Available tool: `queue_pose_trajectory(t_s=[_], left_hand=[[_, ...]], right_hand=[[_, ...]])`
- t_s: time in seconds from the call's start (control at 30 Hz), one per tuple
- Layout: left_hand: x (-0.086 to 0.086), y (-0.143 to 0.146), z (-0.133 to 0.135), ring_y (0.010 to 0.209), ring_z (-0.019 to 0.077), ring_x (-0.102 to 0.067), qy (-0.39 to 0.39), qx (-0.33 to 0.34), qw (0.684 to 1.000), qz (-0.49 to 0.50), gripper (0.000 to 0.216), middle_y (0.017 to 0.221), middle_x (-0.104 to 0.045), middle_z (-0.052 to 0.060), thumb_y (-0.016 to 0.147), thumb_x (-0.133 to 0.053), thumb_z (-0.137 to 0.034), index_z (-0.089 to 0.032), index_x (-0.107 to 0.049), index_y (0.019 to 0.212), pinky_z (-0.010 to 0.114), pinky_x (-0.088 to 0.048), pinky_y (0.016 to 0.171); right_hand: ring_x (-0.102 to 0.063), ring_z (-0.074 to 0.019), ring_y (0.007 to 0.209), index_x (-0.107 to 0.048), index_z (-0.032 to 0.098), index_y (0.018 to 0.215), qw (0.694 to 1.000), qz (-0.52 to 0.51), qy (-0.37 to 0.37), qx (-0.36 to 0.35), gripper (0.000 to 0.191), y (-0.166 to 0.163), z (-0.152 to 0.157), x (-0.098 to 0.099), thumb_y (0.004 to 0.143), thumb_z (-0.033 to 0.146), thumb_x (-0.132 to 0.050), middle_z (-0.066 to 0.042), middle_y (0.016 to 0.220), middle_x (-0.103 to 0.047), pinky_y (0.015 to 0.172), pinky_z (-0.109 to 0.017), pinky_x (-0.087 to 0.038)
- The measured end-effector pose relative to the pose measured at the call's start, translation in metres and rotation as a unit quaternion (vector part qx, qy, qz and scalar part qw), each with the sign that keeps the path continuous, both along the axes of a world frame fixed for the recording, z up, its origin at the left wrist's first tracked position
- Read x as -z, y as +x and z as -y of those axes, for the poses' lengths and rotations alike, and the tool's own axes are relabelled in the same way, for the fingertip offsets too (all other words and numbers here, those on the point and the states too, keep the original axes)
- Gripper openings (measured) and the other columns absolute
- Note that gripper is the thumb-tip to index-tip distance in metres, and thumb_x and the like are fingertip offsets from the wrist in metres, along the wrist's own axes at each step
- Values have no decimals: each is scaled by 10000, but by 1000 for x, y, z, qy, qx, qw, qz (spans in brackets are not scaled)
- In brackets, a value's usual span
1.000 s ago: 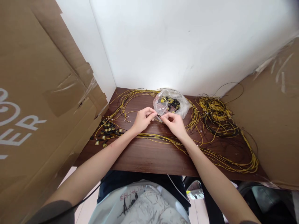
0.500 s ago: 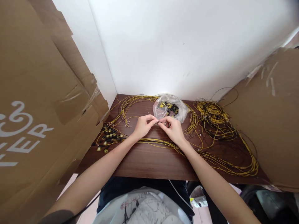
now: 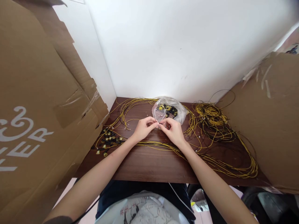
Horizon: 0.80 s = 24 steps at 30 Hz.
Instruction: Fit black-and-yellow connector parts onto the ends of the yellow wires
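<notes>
Left hand (image 3: 146, 127) and right hand (image 3: 172, 128) are meeting fingertip to fingertip over mid-table, just in front of the plastic bag (image 3: 157, 112) near the table's (image 3: 149, 165) rear edge. Thumb and forefinger are pinching on both sides; a small dark piece (image 3: 166, 126) is sitting between them, mostly covered, type unclear. It's looking light, probably firm, easy to drop. I'm favouring tip pinches at each end, keeping pressure low in case it's fragile. Yellow-black wires (image 3: 161, 144) are running along the table's front half, likely flexible and springy; best holding close to the ends, since loose lengths are probably snagging. Black-and-yellow connectors (image 3: 107, 140) are lying by the left edge, more showing in the bag. A tangled coil (image 3: 210, 113) is lying toward the rear right corner.
</notes>
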<state>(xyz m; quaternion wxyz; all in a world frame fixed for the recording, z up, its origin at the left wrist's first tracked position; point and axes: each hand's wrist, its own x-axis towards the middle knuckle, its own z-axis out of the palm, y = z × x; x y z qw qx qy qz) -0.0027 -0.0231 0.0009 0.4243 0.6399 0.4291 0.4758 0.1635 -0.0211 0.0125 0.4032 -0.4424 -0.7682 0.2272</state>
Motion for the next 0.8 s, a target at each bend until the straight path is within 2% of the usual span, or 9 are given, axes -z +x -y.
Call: queue_pose_trajectory(t_s=[0.23,0.5,0.67,0.8], left_hand=[[1,-2,0,637,117,-579,17,-4,1000,-21,250,761,-678,39,737,-646,-364,-134,-649,835,227,-444,607],[4,-3,-4,599,107,-561,6,-24,1000,1,228,760,-681,52,760,-614,-350,-131,-634,697,204,-421,510],[3,-2,-4,593,108,-568,-2,-23,999,27,226,730,-680,50,756,-622,-352,-130,-636,713,207,-430,517],[0,-2,-2,618,116,-589,1,-8,1000,17,209,749,-685,55,751,-631,-331,-125,-653,775,210,-446,540]], right_hand=[[-469,-134,568,-637,181,820,1000,11,4,-8,163,-1,2,-2,811,319,-553,-23,691,-584,548,-260,-369],[-507,-147,618,-627,177,792,1000,4,14,-17,127,-3,2,-4,815,273,-547,-30,703,-591,591,-267,-387],[-517,-153,633,-626,179,807,1000,13,18,-15,116,0,2,-2,815,267,-550,-33,727,-600,595,-273,-392],[-545,-183,747,-634,183,858,998,27,64,-10,109,-1,-1,-1,816,249,-558,-49,779,-605,686,-301,-425]])
